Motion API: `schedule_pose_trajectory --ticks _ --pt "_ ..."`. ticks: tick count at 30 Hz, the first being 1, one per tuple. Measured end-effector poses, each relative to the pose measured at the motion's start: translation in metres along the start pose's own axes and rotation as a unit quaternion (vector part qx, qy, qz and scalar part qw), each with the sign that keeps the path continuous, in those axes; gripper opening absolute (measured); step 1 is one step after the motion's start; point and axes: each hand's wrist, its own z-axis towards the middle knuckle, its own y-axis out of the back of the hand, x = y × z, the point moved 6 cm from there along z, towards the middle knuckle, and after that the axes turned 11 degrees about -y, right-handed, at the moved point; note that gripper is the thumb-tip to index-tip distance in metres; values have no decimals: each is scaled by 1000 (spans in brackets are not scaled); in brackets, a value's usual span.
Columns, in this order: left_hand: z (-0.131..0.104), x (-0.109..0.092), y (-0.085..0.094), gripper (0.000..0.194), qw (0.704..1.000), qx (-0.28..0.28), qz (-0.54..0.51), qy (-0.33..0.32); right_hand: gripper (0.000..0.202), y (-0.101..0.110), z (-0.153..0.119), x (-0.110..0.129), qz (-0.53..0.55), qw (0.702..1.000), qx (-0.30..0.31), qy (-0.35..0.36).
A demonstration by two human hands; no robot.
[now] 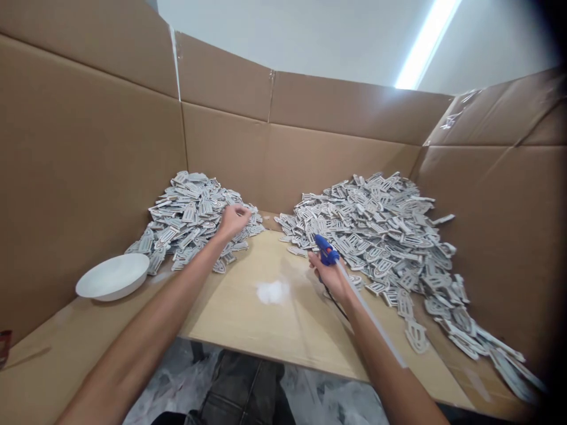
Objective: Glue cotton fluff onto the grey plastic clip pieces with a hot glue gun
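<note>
My right hand [328,277] is wrapped round a blue hot glue gun [326,250], its nozzle pointing up and away from me. A long whitish glue stick [370,313] sticks out of the gun's back end along my forearm, and a dark cord [335,301] hangs below. Over the right edge of the left heap of grey-white slotted pieces [190,203], my left hand [234,221] has its fingers curled in. What those fingers hold, if anything, cannot be made out.
A larger heap of the same slotted pieces [376,218] spreads along the right side. At the left stands a white bowl [114,277]. Tall cardboard walls [336,153] surround the wooden board [248,319], which has a whitish patch [272,291] near its middle.
</note>
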Motion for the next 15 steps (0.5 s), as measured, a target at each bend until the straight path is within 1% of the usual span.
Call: schedule_pose_trajectory --ticks 1,2,4,6,7,9,11,13,15 --pt "-15 0 -19 9 997 73 27 -30 43 0 1 -1 1 1000 -2 0" --pt "-30 -1 -37 11 987 145 47 -55 44 1 2 -3 2 1000 -7 0" --pt "-58 -5 -65 19 954 277 80 -81 43 3 6 -7 -5 1000 -20 4" --pt "-79 -5 -84 32 915 384 108 -66 40 7 11 -11 -27 999 -38 5" --pt "-87 -4 -89 40 897 422 122 -51 37 11 13 -13 -41 998 -52 3" --pt "-96 0 -98 53 869 473 143 -29 29 20 17 -14 -98 991 -95 10" --pt "-102 7 -104 58 856 494 148 -21 18 28 20 -13 -169 978 -121 18" --pt "-107 13 -110 54 852 505 133 -15 9 34 20 -13 -233 965 -117 21" --pt "-114 18 -116 45 847 522 104 -5 10 37 19 -12 -276 957 -83 19"
